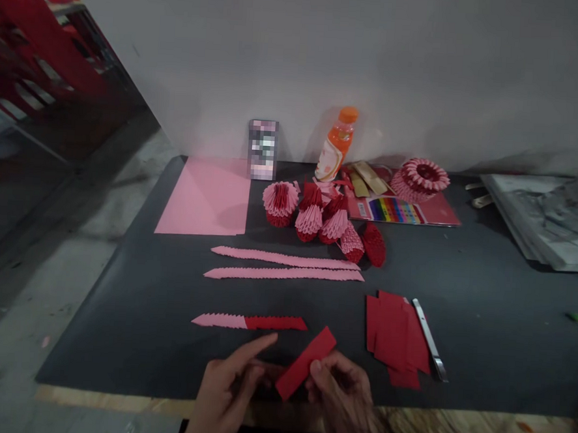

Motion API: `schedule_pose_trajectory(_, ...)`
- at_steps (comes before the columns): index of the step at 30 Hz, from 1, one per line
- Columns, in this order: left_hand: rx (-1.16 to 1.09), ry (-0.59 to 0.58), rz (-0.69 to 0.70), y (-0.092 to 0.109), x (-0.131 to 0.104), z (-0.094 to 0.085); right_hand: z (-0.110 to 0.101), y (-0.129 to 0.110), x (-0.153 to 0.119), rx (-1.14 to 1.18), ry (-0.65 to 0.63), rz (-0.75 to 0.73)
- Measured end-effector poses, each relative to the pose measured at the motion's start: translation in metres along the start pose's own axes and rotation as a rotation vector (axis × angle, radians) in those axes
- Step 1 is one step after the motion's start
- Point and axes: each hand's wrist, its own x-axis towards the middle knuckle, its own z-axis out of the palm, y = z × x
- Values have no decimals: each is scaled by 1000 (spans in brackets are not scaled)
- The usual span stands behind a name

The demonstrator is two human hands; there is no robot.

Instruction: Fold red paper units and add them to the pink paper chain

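A red paper strip (pixel 304 364) slants upward to the right above the table's front edge, pinched between the thumb and fingers of my right hand (pixel 344 393). My left hand (pixel 232 383) is at the strip's left side with its index finger stretched out and thumb apart; whether its hidden fingers touch the paper I cannot tell. Just beyond lies a row of interlocked folded paper (pixel 275 323), pink on the left and red on the right. Two longer pink folded-paper rows (pixel 286 259) run side by side farther back. Red paper pieces (pixel 392 334) are piled at the right.
A utility knife (pixel 428 336) lies beside the red pile. Folded-paper pieces (pixel 309 221) in pink and red stand at the back. Pink sheets (pixel 204 198), a phone (pixel 262 149), an orange bottle (pixel 337 144), a colour-paper pack (pixel 436 214) and a paper ring (pixel 421 179) line the wall.
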Motion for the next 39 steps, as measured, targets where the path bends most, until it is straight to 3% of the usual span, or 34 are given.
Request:
schedule_pose_trajectory(4, -59, 28, 317, -4, 8, 9, 10, 0, -7, 21, -4, 95)
schedule_pose_trajectory(8, -91, 72, 383, -3, 10, 20, 18, -2, -12, -10, -7, 98)
schedule_pose_trajectory(15, -66, 153, 154, 20, 14, 21, 14, -13, -11, -139, -10, 34)
schedule_pose_trajectory(23, -21, 369, -44, 38, 16, 33, 13, -16, -12, -275, -24, -44)
schedule_pose_trajectory(26, -70, 423, -222, 39, 11, 41, 11, -15, -11, -261, -39, -31)
schedule_pose_trajectory(30, -136, 389, -453, 38, -1, 47, 11, -14, -8, -215, -57, -9)
schedule_pose_trajectory(35, -91, 322, -478, 30, -9, 48, 13, -11, -8, -194, -71, 9)
schedule_pose_trajectory(39, -26, 373, -427, 30, -10, 54, 13, -12, -12, -257, -49, -22)
